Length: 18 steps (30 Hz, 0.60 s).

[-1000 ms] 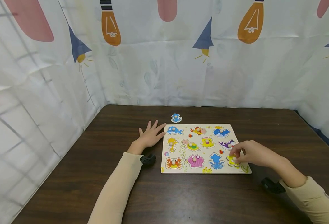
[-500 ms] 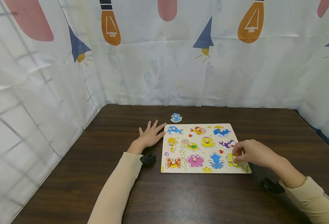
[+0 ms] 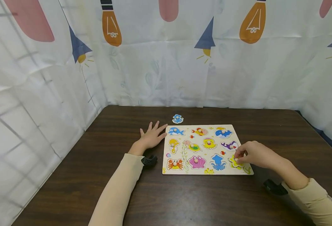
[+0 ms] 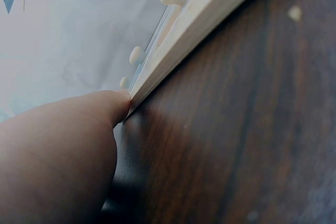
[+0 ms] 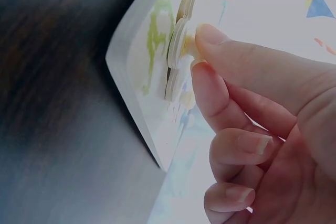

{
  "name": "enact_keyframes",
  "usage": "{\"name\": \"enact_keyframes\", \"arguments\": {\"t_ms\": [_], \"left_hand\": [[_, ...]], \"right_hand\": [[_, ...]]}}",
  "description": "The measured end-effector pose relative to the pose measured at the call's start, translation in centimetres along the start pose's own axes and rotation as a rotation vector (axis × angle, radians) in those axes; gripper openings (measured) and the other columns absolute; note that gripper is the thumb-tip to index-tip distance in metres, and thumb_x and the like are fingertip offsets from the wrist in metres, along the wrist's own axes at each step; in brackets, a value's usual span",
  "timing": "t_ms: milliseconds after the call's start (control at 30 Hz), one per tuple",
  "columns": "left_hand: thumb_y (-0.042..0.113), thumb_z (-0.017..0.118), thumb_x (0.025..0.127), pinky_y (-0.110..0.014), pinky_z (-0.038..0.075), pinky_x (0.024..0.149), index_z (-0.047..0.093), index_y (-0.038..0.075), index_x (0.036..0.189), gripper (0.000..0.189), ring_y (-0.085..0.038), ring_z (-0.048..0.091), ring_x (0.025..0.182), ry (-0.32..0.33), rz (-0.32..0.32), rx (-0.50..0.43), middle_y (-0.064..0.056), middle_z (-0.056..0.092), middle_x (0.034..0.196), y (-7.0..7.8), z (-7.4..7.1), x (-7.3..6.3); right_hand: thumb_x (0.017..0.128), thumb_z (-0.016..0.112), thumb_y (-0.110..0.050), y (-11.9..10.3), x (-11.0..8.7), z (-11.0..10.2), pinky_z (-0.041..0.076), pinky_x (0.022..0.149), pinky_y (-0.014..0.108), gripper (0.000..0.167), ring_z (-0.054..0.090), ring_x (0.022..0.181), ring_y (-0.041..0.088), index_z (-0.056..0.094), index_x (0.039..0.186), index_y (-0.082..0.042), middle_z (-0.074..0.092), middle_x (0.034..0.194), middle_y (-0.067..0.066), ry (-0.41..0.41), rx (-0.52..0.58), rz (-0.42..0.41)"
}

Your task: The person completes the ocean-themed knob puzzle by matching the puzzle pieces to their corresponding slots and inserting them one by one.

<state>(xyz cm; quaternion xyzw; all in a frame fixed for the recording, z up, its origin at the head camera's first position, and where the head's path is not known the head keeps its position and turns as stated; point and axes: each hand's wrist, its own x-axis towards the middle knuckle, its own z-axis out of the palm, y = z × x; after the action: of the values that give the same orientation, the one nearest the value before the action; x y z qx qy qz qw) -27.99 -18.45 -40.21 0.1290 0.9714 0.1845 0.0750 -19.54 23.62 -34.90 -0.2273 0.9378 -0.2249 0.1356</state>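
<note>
A wooden puzzle board [image 3: 184, 172] with knobbed sea-animal pieces lies on the table. At its lower right corner, my right hand [image 3: 257, 154] pinches the knob of a yellow star-shaped piece [image 3: 233, 162] between thumb and finger. In the right wrist view, that piece [image 5: 177, 45] stands slightly proud of the board and looks not flush with it. My left hand [image 3: 151, 137] lies spread on the table, its fingertips touching the board's left edge. The left wrist view shows the thumb [image 4: 118, 103] against the board's side. Behind the board lies a loose blue squid piece [image 3: 178, 119].
The squid-shaped recess [image 3: 218, 162] sits left of the star piece, showing a printed blue squid. Crab [image 3: 175, 164] and pink shell [image 3: 197, 162] pieces lie in the same row. A dark wood table [image 3: 200, 201] extends around the board, with a patterned curtain [image 3: 166, 72] behind.
The yellow star piece has turned and shifted slightly over its spot in my right hand's pinch. The left hand and the board have stayed put.
</note>
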Motion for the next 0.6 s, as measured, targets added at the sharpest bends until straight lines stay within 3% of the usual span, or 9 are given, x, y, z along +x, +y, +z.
{"name": "enact_keyframes", "arguments": {"t_ms": [600], "left_hand": [[0.049,0.039,0.11,-0.078,-0.008,0.11,0.025,0.029,0.165,0.061,-0.042,-0.005,0.155,-0.002,0.001,-0.007,-0.013,0.006,0.171,0.05,-0.04,-0.06]], "right_hand": [[0.086,0.081,-0.012,-0.06,-0.19,0.1,0.042,0.057,0.026,0.005,0.051,0.069,0.012,0.076,0.086,-0.013,0.062,0.076,-0.008,0.027,-0.024,-0.046]]}}
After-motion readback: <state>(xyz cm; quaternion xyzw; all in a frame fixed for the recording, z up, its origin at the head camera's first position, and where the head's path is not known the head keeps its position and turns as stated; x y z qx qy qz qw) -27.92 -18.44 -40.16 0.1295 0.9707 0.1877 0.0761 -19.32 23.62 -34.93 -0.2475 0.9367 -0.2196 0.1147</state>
